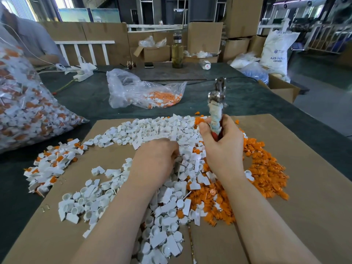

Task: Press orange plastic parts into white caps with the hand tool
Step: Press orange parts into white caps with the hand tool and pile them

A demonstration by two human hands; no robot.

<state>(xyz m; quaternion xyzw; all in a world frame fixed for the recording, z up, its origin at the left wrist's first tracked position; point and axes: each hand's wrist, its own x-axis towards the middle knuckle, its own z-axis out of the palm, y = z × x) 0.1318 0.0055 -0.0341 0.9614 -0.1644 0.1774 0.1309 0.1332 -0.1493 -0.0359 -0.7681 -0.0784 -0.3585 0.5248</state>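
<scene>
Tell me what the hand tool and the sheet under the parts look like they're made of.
Hand tool: head looks like bright metal, shiny with rivets; handles wrapped in frayed whitish cloth, red showing beneath, gripped by the right hand. Sheet: brown matte cardboard, seemingly, with a stapled seam.

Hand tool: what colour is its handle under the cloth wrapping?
Red, seen in the head view on the hand tool beneath the right hand's fingers.

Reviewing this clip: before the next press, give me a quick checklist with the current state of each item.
1. Hand tool held in right hand: ok.
2. Tool's metal head free of parts: cannot tell.
3. Left hand has picked a white cap: cannot tell, fingers hidden in the white caps.
4. Orange parts close to the right hand: ok.
5. Finished pieces kept apart at left: ok.
</scene>
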